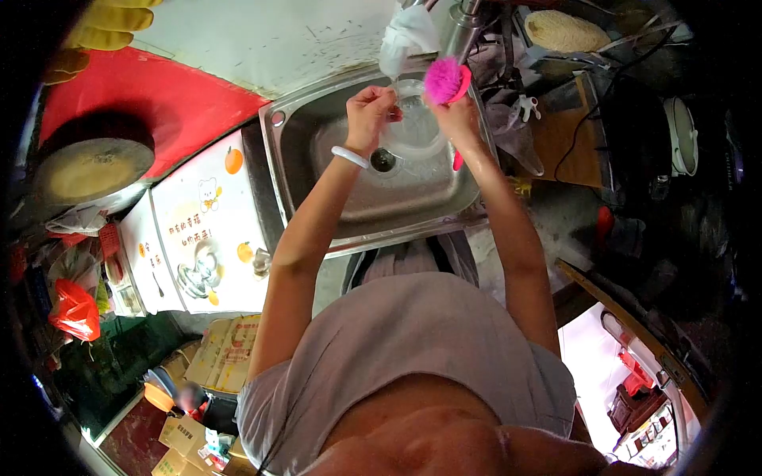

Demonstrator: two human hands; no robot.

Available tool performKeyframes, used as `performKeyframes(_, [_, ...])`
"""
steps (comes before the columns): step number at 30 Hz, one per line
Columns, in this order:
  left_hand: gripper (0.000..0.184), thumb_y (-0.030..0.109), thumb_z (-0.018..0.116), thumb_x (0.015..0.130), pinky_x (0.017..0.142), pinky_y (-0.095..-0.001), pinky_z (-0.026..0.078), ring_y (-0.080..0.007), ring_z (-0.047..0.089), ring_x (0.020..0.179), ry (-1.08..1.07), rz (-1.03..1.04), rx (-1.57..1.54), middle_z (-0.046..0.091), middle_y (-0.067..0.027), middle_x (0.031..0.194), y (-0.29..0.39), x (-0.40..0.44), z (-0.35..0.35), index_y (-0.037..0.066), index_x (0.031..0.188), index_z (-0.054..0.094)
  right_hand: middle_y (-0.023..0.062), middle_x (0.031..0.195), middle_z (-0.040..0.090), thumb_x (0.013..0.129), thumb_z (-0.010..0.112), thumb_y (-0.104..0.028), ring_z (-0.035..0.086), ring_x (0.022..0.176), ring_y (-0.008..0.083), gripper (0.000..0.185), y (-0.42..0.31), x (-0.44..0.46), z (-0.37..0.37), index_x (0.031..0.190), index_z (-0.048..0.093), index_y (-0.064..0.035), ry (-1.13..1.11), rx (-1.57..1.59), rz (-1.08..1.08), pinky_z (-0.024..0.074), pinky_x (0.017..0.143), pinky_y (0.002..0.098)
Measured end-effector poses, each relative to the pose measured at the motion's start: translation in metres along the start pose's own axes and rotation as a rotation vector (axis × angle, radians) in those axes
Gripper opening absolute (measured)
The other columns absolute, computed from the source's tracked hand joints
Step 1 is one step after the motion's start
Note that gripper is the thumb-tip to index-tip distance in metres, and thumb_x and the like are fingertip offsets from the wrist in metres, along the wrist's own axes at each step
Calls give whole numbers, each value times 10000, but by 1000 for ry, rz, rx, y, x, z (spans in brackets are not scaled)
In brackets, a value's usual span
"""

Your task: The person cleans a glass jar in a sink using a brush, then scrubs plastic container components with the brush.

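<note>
Over the metal sink, my right hand is closed around a pink bristle brush, whose pink handle shows below the hand. My left hand, with a white bangle on its wrist, has its fingers pinched together near the tap; what they hold, if anything, is too small to make out. A clear round bowl is in the sink between my hands, close to the drain. Above it hangs the tap's white-wrapped spout.
Left of the sink are a white printed cover and a round pan. Yellow gloves hang at the upper left. A loofah lies at the upper right. Cardboard boxes stand at the lower left.
</note>
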State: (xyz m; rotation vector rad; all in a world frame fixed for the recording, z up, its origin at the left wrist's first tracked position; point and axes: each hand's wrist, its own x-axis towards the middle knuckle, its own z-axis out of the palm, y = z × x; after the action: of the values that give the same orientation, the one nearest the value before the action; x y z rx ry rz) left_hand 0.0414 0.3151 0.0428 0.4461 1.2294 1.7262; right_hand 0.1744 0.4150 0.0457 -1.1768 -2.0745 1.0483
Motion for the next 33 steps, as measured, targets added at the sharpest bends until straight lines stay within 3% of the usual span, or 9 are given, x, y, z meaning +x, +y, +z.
performKeyframes(7, [112,80,556,723,505,-270,458,-155,535,521,85,-60,-3,563,-72,667,6,-5,11,-31,738,561,160,741,599,661,625,-405,584,686,322,395,-1,-9,-5,826,590,-48,1,-148,103,449,608,393])
performKeyframes(10, [158,103,530,742,536,-309,477,-187,548,566,62,-24,52,568,-100,722,3,-1,5,-50,763,559,152,738,601,676,619,-386,584,680,313,366,13,-8,3,808,593,-46,12,109,43,445,604,384])
performKeyframes(20, [187,99,581,716,509,-274,468,-175,547,511,86,-43,-52,571,-98,657,2,0,6,-72,789,565,134,727,603,673,626,-371,581,689,306,342,2,-10,-1,799,594,-55,4,-74,108,440,608,384])
performKeyframes(22, [202,106,597,716,507,-276,468,-179,548,508,46,-37,-45,578,-105,664,-1,1,5,-70,811,567,90,693,596,664,665,-296,572,645,202,308,6,-11,1,783,579,-26,79,-44,45,425,620,320])
performKeyframes(23, [202,106,597,716,507,-276,468,-179,548,508,46,-36,-45,578,-105,664,-1,0,8,-70,811,567,90,693,596,664,666,-296,572,645,202,308,12,-11,4,783,579,-26,79,-45,45,425,620,320])
performKeyframes(26, [200,128,568,742,538,-275,469,-183,562,557,88,-81,25,582,-108,691,-5,-4,14,-57,818,574,75,696,599,660,671,-292,562,636,185,316,25,-11,6,778,576,-14,95,137,87,424,624,309])
performKeyframes(28, [248,136,523,765,602,-277,466,-188,574,657,27,-26,-164,586,-112,798,-11,-7,12,-58,917,551,82,719,608,663,639,-354,579,645,258,316,20,-15,1,793,598,-69,164,131,141,425,607,362])
performKeyframes(32, [328,106,479,766,627,-266,447,-187,570,750,5,-117,-272,561,-111,940,-10,-18,17,-60,1049,487,79,739,610,652,650,-362,576,690,246,330,29,-18,7,795,601,-69,205,195,202,419,633,355])
performKeyframes(33, [365,73,482,746,609,-260,434,-182,568,762,-60,-138,-205,546,-109,977,-13,-20,13,-59,1086,458,89,767,608,648,650,-377,575,714,244,360,39,-14,7,815,596,-64,60,197,235,421,639,353])
